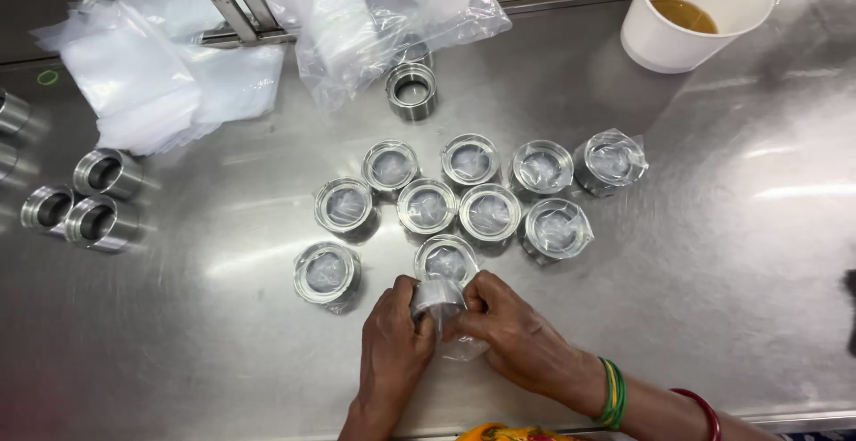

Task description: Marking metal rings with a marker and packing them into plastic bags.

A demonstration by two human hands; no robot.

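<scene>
Holding one metal ring [438, 297] between both hands, you press it at the near table edge, at 6 o'clock. Your left hand [394, 345] and right hand [510, 334] close around it, with a clear plastic bag [464, 346] under your fingers. Wrapped rings [489, 212] stand just beyond, at 12 o'clock; bare rings [96, 222] lie at 9 o'clock.

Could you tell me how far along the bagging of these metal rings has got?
Ten wrapped rings stand bagged on the steel table. The left hand and right hand hold one ring in a clear bag. Bare rings and spare bags wait at left.
</scene>
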